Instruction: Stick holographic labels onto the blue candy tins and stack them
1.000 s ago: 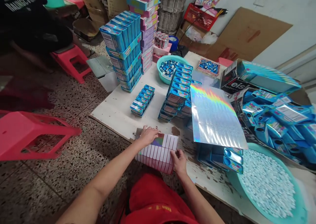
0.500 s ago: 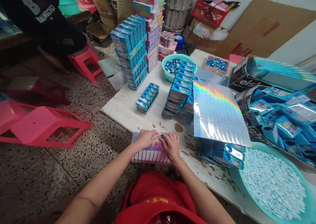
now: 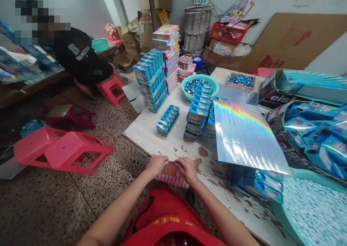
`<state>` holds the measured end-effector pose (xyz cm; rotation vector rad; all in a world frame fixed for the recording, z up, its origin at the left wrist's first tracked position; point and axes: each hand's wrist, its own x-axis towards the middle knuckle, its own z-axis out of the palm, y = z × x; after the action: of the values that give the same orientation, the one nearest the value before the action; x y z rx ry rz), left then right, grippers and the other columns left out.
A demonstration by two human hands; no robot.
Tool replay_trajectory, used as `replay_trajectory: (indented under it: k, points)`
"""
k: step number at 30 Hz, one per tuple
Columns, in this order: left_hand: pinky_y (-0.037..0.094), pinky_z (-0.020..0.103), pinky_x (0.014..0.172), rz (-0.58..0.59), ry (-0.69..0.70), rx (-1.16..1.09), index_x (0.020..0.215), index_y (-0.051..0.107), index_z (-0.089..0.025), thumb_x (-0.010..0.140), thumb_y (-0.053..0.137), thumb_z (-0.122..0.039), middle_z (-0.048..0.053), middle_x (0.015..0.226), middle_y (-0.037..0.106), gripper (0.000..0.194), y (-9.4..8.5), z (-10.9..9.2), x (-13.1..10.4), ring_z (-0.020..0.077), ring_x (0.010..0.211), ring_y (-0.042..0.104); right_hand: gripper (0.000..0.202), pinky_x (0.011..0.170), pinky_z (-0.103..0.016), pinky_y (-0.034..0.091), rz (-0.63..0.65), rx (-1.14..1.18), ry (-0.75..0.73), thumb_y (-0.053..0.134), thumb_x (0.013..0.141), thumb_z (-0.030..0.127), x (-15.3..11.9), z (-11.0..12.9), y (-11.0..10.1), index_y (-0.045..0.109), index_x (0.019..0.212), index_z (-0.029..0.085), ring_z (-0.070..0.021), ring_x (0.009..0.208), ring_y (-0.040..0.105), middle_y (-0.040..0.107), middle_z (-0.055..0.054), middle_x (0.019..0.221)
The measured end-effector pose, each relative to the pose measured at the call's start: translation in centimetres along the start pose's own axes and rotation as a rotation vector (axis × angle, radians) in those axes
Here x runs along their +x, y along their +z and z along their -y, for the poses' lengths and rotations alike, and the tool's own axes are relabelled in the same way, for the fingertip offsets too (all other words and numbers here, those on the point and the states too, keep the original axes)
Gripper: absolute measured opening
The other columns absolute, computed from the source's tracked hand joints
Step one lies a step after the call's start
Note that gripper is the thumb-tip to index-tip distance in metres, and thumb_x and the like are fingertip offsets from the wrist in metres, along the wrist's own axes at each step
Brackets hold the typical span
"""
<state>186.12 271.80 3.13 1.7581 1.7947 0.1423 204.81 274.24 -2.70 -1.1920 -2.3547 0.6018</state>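
Note:
Both hands are at a shiny sheet [image 3: 171,169] over a pink slatted basket [image 3: 173,180] at the table's near edge. My left hand [image 3: 157,165] has its fingers closed at the sheet's far left edge. On the right side, my right hand [image 3: 187,169] pinches the same far edge. Beyond them on the white table [image 3: 141,132] lies a short row of small blue boxes [image 3: 168,119]. A taller stack of blue boxes [image 3: 197,112] stands to its right, next to a large holographic sheet [image 3: 246,134].
Blue box packs [image 3: 151,79] and pink boxes [image 3: 170,58] are piled at the back left. Teal basins [image 3: 215,94] and a carton [image 3: 273,97] line the right. A person in black [image 3: 81,58] sits beyond pink stools [image 3: 65,148].
The view has tilted up and turned left, showing more of the seated person. My hands stay at the sheet, with the fingers now drawn together at its far edge.

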Motion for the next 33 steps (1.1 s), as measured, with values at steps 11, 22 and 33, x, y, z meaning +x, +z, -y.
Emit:
replay_trajectory:
  k: [11,22,33]
  points:
    - [0.038,0.034,0.081,0.211,0.203,0.033,0.089,0.066,-0.023,0.085,0.047,-0.024,0.007,0.095,0.07,0.02,-1.7,8.0,7.6,0.0238,0.094,0.061,0.019,0.071,-0.028,0.038,0.079,-0.051,0.253,0.051,0.09,0.031,5.1,0.2,4.5,0.067,0.09,0.022,-0.0185,0.08,0.056,0.066,-0.003,0.083]
    - [0.037,0.034,0.084,0.358,0.334,0.209,0.099,0.063,-0.023,0.09,0.038,-0.027,0.006,0.098,0.069,0.027,-2.6,8.6,11.6,0.0219,0.098,0.061,0.026,0.076,-0.031,0.037,-0.056,-0.116,0.405,0.048,0.091,0.037,5.6,0.6,6.3,0.065,0.102,0.021,-0.0203,0.088,0.055,0.067,-0.006,0.092]
    - [0.041,0.031,0.08,0.417,0.305,0.237,0.1,0.067,-0.022,0.088,0.043,-0.032,0.006,0.101,0.071,0.028,-3.1,7.5,13.9,0.0228,0.097,0.062,0.029,0.089,-0.036,0.032,-0.174,-0.395,0.361,0.046,0.092,0.024,4.8,2.2,9.0,0.058,0.118,0.02,-0.0217,0.107,0.049,0.063,-0.008,0.115]
